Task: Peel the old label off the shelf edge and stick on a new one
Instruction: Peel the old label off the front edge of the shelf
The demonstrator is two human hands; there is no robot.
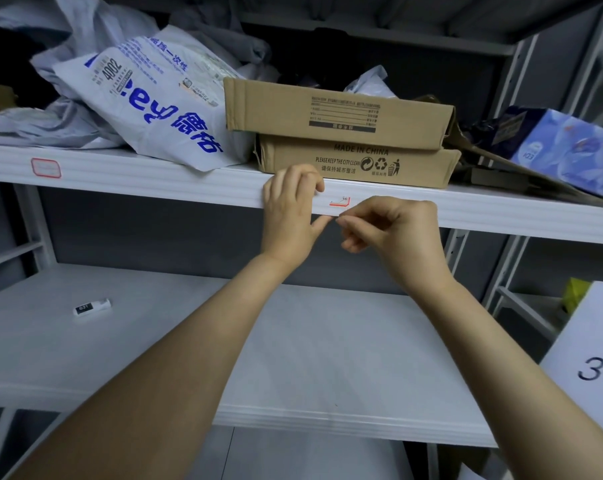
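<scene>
Left hand point(289, 206) grips the shelf edge point(500, 213) just left of the label point(339, 201), which runs left to right; right hand point(397, 230), nearer, pinches its lower edge from the right.

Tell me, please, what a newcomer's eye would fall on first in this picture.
Two bare hands meet at the white shelf edge in the middle: the left hand grips the edge, and the right hand pinches at the lower corner of the old label, red-bordered and partly torn. Just above them sit two stacked cardboard boxes, with a white courier bag printed in blue to their left.
</scene>
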